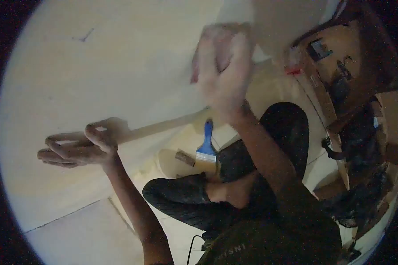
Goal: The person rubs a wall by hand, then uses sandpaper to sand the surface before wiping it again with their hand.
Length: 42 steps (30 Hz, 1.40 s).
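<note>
My right hand [227, 84], blurred by motion, presses a reddish-brown sheet that looks like sandpaper [223, 48] against the pale wall [154, 53]. Part of the sheet shows between the fingers, and a red corner sticks out at the left. Farther left, my left hand [82, 145] is held at the wall with its fingers stretched out and nothing in them. Below, between the hands, a paintbrush [206, 141] with a blue handle and pale bristles lies on the floor near my crossed legs. A small brown piece [185, 157] rests beside its bristles.
At the right stand cardboard boxes [331, 84] with small dark items and black plastic in them. A small red thing [292, 70] lies near the wall's foot. Pale floor tiles [90, 229] run along the wall, and a thin black cable [191, 247] hangs by my lap.
</note>
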### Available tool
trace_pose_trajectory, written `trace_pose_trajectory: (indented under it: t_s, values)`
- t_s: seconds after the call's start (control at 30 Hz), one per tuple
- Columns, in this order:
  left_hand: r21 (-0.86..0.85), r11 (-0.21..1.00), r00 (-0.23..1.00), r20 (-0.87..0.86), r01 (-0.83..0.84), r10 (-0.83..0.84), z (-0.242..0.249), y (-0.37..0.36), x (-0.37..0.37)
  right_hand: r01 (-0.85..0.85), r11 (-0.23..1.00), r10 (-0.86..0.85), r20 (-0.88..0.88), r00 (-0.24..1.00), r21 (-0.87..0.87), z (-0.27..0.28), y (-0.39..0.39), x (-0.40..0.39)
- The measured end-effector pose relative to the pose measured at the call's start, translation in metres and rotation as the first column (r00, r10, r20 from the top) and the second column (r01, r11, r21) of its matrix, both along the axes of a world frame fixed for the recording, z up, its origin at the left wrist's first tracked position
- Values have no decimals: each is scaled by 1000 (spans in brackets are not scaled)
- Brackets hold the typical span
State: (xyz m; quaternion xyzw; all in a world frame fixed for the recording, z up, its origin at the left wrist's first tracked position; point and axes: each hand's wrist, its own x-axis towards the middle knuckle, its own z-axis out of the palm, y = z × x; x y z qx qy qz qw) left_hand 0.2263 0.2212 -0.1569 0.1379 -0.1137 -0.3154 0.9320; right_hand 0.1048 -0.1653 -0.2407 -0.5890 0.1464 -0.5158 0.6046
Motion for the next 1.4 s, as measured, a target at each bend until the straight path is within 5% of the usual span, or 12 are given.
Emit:
trace_pose_trajectory:
  t_s: [0.07,0.17,0.33,0.4,0.47,0.53,0.6,0.9,1.0,1.17,1.23,1.4]
  values:
    - [-207,970,967,-192,126,-167,-8,2,-1,-112,989,109,32,994,95,1,-2,3]
    - [-525,837,834,-387,151,-393,-13,-4,4,3,987,-9,-31,999,-161,-10,18,2]
    - [-813,575,443,-484,93,-755,-29,51,12,120,991,-118,30,993,-66,23,4,-13]
    - [-968,225,139,-239,-111,-961,-7,5,-3,-17,995,18,15,1000,-94,10,21,-16]
    - [-825,-209,-245,382,-525,-891,28,-71,-35,-65,989,72,45,996,-130,-2,26,-10]
    - [-809,-272,-334,487,-522,-807,52,-114,-55,-85,989,95,83,992,-117,1,19,-5]
    - [-822,-291,-385,504,-490,-773,61,-135,-66,152,947,-176,-61,983,-282,38,-2,-20]
    - [-782,-320,-410,571,-535,-711,61,-137,-62,-141,990,139,91,986,23,14,21,-3]
    - [-774,-331,-415,586,-539,-696,60,-135,-59,-101,961,116,44,992,-256,-4,35,-3]
    - [-756,-306,-392,587,-579,-708,58,-132,-58,96,988,-83,108,991,-122,42,7,-14]
    - [-736,-307,-380,604,-604,-701,55,-127,-55,-126,987,132,51,990,-104,5,31,-3]
    - [-673,-268,-332,622,-690,-709,35,-97,-50,2,991,-7,-35,999,-134,30,15,-22]
